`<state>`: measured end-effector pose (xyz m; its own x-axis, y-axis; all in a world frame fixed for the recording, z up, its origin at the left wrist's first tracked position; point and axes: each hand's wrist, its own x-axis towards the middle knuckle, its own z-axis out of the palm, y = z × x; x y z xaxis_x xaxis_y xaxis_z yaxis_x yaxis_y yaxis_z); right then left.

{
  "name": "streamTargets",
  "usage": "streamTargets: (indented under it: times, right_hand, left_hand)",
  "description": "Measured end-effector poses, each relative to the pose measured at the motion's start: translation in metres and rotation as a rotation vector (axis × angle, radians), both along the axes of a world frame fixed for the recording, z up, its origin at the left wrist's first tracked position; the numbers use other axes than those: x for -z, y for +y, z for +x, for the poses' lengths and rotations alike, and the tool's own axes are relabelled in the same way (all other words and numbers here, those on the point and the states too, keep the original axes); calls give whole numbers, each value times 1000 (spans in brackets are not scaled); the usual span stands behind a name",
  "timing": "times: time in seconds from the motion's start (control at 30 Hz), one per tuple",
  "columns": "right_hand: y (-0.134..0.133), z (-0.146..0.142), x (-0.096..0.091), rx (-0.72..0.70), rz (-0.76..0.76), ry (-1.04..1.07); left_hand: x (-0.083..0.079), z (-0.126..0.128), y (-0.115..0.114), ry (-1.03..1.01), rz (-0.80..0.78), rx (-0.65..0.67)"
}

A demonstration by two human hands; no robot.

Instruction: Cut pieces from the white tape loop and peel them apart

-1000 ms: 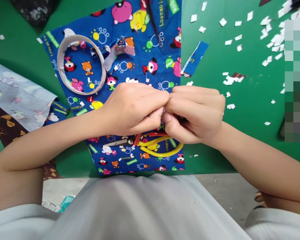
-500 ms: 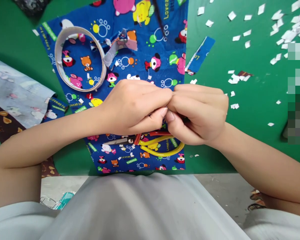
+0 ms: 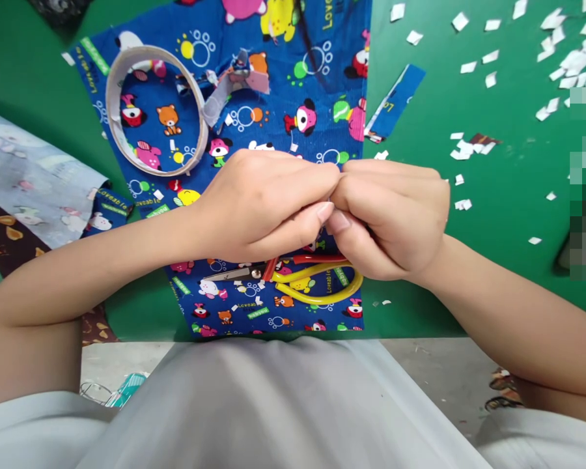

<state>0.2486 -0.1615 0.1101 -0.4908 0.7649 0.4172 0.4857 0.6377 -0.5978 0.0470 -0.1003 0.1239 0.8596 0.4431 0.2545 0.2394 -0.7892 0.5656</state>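
Pinching something tiny, hidden between fingertips: left hand (image 3: 268,205) and right hand (image 3: 390,218) both curling closed, touching; probably light, flimsy. Scissors (image 3: 293,280) lying at 6 o'clock.

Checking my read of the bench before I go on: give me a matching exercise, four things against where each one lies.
Things:
1. tape roll
2. scissors
3. blue fabric strip
4. white paper scraps

Places:
A. on the bare green table, just right of the printed blue cloth
B. below the left hand and right hand, on the cloth
C. scattered at the far right of the table
D. upper left part of the cloth

Pairs: 1-D, 2-B, 3-A, 4-C
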Motion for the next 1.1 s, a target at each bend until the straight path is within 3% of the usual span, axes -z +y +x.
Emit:
streamTargets:
  times: [0.37, 0.87, 1.1]
  right_hand:
    - [-1, -2, 6, -4, 51, 2]
    - [-1, -1, 3, 10, 47, -19]
    - [0, 0, 2, -6, 30, -25]
  left_hand:
    - [-9, 4, 0, 186, -234, -16]
    - [-2, -2, -1, 98, -174, 17]
    - [-5, 1, 0, 165, -188, 15]
